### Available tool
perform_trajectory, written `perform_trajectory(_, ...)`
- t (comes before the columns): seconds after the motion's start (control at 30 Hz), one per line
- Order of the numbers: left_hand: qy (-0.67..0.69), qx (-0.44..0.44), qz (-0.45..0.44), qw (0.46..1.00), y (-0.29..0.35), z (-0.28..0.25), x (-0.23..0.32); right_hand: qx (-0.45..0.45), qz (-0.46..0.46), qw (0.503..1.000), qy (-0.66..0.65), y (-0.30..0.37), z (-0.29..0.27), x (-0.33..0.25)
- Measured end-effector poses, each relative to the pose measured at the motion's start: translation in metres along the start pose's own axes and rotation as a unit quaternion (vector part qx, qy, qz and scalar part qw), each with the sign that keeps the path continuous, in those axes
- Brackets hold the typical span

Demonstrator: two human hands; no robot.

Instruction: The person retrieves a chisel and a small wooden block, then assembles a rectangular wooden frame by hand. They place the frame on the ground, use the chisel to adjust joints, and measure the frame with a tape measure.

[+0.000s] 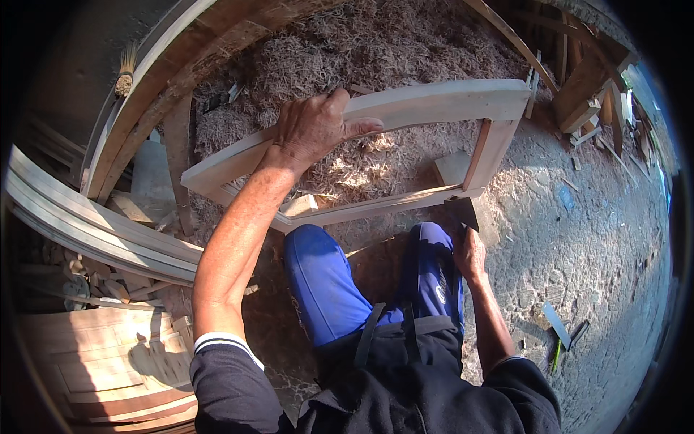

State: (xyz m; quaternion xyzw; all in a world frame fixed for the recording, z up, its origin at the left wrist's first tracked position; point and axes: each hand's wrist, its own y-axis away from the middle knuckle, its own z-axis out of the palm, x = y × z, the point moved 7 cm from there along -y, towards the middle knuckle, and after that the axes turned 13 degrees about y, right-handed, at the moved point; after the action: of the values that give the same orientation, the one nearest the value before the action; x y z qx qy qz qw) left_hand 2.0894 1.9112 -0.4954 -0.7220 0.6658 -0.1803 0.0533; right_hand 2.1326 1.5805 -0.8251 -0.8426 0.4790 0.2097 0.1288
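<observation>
**Steadied a wooden frame with one hand, held a blade at its corner with the other**

Gripped the wooden frame [441, 101] with the left hand [311, 126], wrapping fingers over the curved top rail and laying the thumb along its inner edge. Closed the right hand [471, 253] around a dark flat-bladed tool [463, 211] (too shadowed to name more closely), setting it at the frame's near right corner, seemingly in contact.

Appeared, judging by this pose, to be at the step of working that corner joint, bracing with the left and cutting or scraping with the right. Seemed to call next for a rigid frame, a short controlled stroke and care for the nearby leg.

Had the frame tilted over the near edge of the shavings heap [311, 58], with its lower rail just beside the blue-clad knees [314, 249]; could not tell contact from a slight gap there. Saw a pale-bladed tool [555, 324] on the concrete floor [593, 253], well apart to the right; curved mouldings [108, 231] to the left; offcuts [582, 116] by the floor's far right edge.
</observation>
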Motion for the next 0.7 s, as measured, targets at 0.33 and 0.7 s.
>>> perform_trajectory(0.33, -0.1, 0.071, -0.103, 0.987, 0.126, -0.073, -0.109, -0.102, -0.201, 0.968, -0.11, -0.022, -0.005, -0.182)
perform_trajectory(0.7, 0.248, 0.549, -0.211, 0.77, 0.269, -0.081, -0.232, -0.214, -0.267, 0.92, -0.191, 0.034, 0.125, -0.292)
